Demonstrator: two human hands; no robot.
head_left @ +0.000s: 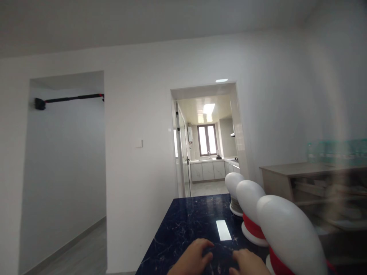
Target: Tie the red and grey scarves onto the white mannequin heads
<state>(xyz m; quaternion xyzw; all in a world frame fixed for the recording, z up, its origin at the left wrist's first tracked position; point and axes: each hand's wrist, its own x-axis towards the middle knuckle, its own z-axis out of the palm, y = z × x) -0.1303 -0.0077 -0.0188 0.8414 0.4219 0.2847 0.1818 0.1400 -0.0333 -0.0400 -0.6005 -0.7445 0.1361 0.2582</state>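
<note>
My left hand (193,256) is over the near part of a dark blue, marble-patterned table (183,219), with thumb and fingers apart and nothing between them. To its right is my right hand (249,262), cut off by the lower edge of the view. Its fingers are loosely bent and apart, and I see nothing in them. A gap separates the two hands. Whether the fingertips touch the tabletop I cannot tell. Nearest to my right hand is a large white, smooth, egg-shaped object (291,231) with a red part beneath it.
Two more white rounded objects, one in the middle (250,194) and one farther off (233,179), line the table's right side. Behind them stands a wooden shelf unit (278,169) with greenish bottles (338,151) on top. Beyond the table, a doorway (174,145) opens onto a kitchen.
</note>
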